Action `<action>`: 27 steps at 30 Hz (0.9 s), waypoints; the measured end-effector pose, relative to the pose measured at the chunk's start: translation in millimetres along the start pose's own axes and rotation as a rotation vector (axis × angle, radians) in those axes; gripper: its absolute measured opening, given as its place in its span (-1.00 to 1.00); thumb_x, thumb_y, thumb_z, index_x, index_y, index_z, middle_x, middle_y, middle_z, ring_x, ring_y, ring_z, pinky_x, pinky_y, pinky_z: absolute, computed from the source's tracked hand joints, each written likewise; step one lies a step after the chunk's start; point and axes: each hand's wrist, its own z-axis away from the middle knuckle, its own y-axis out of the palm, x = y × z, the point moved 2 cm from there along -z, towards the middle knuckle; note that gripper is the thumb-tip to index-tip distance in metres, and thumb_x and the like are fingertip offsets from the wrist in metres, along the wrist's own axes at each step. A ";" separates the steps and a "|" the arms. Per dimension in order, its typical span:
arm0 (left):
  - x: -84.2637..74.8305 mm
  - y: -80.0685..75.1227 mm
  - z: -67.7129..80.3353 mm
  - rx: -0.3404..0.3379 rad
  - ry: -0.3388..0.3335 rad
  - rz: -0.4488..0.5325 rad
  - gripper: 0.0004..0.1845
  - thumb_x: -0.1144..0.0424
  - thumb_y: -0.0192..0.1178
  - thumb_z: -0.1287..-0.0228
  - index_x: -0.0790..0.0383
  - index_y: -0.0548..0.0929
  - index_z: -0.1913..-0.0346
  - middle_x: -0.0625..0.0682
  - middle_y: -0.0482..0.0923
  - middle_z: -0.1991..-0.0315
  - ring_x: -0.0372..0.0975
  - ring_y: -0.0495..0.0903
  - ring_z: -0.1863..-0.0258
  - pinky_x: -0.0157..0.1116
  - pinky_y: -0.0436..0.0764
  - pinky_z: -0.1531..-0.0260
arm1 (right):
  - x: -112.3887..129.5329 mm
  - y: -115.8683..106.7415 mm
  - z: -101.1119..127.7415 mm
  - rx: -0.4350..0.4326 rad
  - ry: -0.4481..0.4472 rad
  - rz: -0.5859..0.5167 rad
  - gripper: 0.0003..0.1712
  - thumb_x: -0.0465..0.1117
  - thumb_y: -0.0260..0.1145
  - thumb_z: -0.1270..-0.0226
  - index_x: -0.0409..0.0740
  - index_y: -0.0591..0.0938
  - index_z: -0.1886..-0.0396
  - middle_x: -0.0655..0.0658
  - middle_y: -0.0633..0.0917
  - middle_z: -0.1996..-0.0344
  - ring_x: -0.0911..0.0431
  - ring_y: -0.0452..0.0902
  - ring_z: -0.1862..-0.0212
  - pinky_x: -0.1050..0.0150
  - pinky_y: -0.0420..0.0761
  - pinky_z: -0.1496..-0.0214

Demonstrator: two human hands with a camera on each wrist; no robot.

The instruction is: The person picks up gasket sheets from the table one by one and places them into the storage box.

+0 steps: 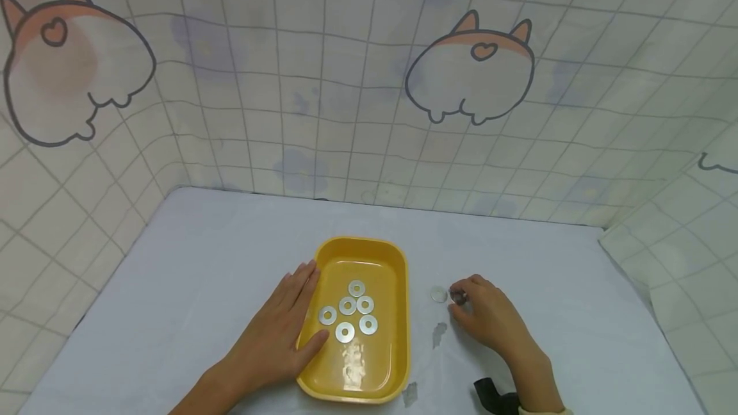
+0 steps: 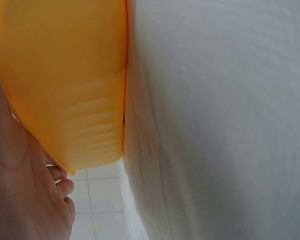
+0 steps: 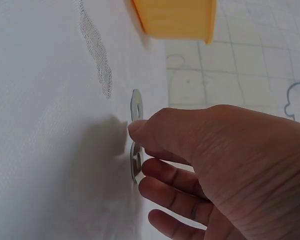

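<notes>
Table [image 1: 190, 255]: white cloth cover, walled by a gridded curtain [image 1: 357, 82] with cartoon prints.
Yellow tray [image 1: 398, 312]: rectangular, on the table between the hands; holds six flat metal washers [image 1: 348, 305] clustered mid-tray.
Left hand [image 1: 282, 332]: fingers straight, resting flat against the tray's left rim, gripping nothing.
Right hand [image 1: 487, 316]: on the cloth right of the tray, fingertips pinching one washer [image 3: 135, 162].
Loose washer [image 1: 439, 294]: lies just beside the pinched one, on the tray side.

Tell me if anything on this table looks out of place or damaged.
Two washers lie outside the yellow tray: one loose washer on the cloth, another washer at the right hand fingertips. The white cloth has grey worn patches beside the tray.
</notes>
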 end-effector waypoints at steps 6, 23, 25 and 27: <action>0.1 0.1 -0.1 -0.004 -0.001 0.002 0.01 -0.18 0.22 -0.43 0.40 0.09 -0.67 0.21 0.06 -0.72 0.06 0.15 -0.70 -0.41 -0.44 -0.72 | -0.9 2.0 -1.3 -0.018 -0.001 0.026 -0.69 -0.24 0.54 -0.26 -0.20 0.78 0.01 -0.13 0.72 0.11 0.04 0.67 0.09 -0.03 0.77 -0.09; 0.1 0.1 -0.2 0.000 -0.003 0.002 0.01 -0.17 0.23 -0.43 0.41 0.10 -0.67 0.20 0.05 -0.72 0.05 0.14 -0.70 -0.41 -0.43 -0.73 | -3.1 -1.2 -0.2 -0.004 0.029 0.026 -0.79 -0.23 0.52 -0.30 -0.22 0.78 0.12 -0.11 0.75 0.26 0.09 0.65 0.25 0.05 0.75 0.13; 0.0 0.1 -0.2 0.001 -0.004 0.003 0.01 -0.17 0.23 -0.43 0.40 0.10 -0.67 0.20 0.05 -0.73 0.05 0.14 -0.70 -0.40 -0.42 -0.73 | -3.9 -1.9 0.5 0.000 0.042 0.025 -0.78 -0.21 0.52 -0.30 -0.23 0.77 0.14 -0.10 0.74 0.29 0.11 0.62 0.28 0.07 0.74 0.17; 0.1 0.2 -0.2 0.000 -0.006 0.004 0.01 -0.17 0.23 -0.43 0.40 0.09 -0.67 0.19 0.05 -0.73 0.04 0.13 -0.71 -0.39 -0.41 -0.74 | -4.5 -2.2 0.6 0.010 0.054 0.026 -0.76 -0.18 0.53 -0.30 -0.24 0.75 0.15 -0.08 0.72 0.32 0.13 0.57 0.31 0.10 0.71 0.21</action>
